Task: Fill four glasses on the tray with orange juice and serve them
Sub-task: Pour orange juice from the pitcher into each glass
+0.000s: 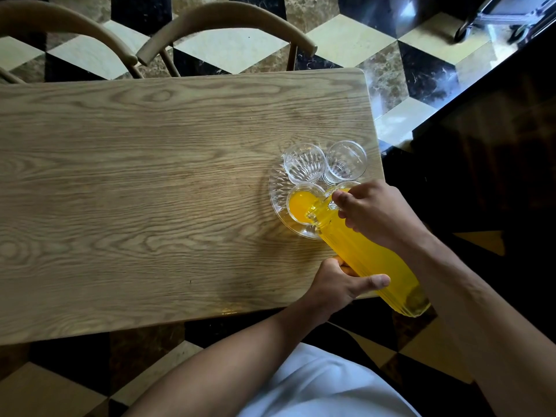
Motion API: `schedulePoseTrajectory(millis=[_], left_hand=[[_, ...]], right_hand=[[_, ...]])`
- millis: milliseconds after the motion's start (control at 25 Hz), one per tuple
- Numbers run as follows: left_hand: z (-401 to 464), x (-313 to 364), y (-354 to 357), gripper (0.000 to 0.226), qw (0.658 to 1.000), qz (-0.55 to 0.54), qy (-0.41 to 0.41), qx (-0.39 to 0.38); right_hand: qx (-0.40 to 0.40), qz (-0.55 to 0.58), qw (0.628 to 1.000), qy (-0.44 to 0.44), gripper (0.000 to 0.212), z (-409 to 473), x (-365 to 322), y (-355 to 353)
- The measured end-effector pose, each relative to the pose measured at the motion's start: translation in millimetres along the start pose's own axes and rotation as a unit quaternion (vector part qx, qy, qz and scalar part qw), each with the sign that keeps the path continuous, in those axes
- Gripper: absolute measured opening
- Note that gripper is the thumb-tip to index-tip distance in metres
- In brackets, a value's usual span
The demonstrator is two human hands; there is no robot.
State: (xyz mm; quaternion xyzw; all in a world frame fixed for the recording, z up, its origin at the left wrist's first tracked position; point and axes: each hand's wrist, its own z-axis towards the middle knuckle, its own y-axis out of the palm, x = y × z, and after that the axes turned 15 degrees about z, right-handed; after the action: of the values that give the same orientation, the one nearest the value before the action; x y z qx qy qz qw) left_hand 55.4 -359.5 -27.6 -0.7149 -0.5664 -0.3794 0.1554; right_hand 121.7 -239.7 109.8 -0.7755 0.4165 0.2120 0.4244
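A clear ribbed glass tray (pixel 278 188) sits near the right end of the wooden table (pixel 150 176). On it stand two empty glasses, one at the far left (pixel 304 162) and one at the far right (pixel 346 159). The near-left glass (pixel 298 203) holds orange juice. A fourth glass (pixel 349 185) is mostly hidden behind my right hand. A tall ribbed pitcher of orange juice (pixel 367 257) is tilted, its spout over the near-left glass. My right hand (pixel 376 212) grips its handle near the top. My left hand (pixel 343 281) supports its body from below.
Two wooden chairs (pixel 228 22) stand at the table's far side. A dark counter (pixel 496 130) runs along the right. The floor has black, cream and brown tiles. The tray lies close to the table's right edge.
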Motion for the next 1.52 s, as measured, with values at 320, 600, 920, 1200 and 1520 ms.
schedulePoseTrajectory(millis=[320,600,920,1200,1520], left_hand=[[1.6,-4.4,0.3,0.055,1.000,0.004,-0.012,0.004],[6.3,-3.9,-5.8,0.047,0.999,0.043,-0.005,0.027],[11.8,-1.0,-0.1,0.068,0.997,0.066,0.008,0.033],[20.9,20.6,29.8,0.079,0.990,0.114,0.019,0.084],[38.8,47.0,98.8,0.049,0.974,0.094,0.011,0.207]], right_hand=[[0.003,0.004,1.000,-0.012,0.045,-4.2,6.0,-2.5],[0.008,0.062,0.997,-0.034,0.042,-8.5,16.9,-10.4],[0.014,0.123,0.991,-0.051,0.040,-17.5,28.1,-29.4],[-0.004,0.150,0.986,-0.072,0.040,-14.9,37.6,-66.4],[-0.082,0.077,0.985,-0.134,0.046,9.5,51.9,-122.2]])
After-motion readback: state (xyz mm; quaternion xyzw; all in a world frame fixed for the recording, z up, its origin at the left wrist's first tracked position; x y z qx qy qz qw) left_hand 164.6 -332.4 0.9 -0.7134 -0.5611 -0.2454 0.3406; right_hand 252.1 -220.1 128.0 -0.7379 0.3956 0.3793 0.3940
